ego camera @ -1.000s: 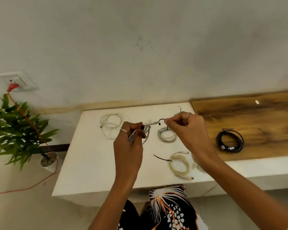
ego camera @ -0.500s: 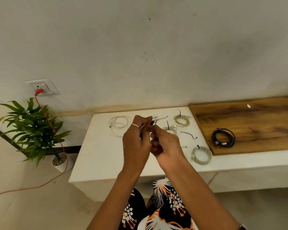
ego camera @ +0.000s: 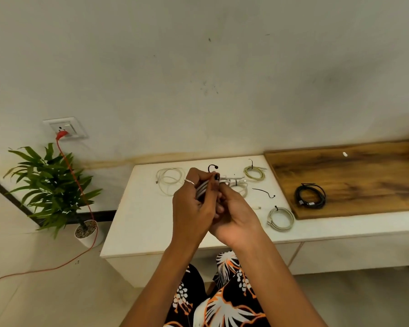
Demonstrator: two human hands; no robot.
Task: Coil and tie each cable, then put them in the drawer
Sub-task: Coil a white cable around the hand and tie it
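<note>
The left hand (ego camera: pixel 194 208) grips a bundled white cable (ego camera: pixel 202 190) above the white table (ego camera: pixel 139 223), and the right hand (ego camera: pixel 234 215) curls against it, pinching a black tie (ego camera: pixel 212 166) that sticks up. Around them lie a loose white cable (ego camera: pixel 169 179), two tied coils (ego camera: pixel 254 173) (ego camera: pixel 280 218), and a spare tie (ego camera: pixel 263 192). A black coil (ego camera: pixel 310 195) rests on the wooden board (ego camera: pixel 364 175).

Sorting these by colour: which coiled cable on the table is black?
The black cable, alone on the wooden board at the right; the other coils are pale, on the white top.
</note>
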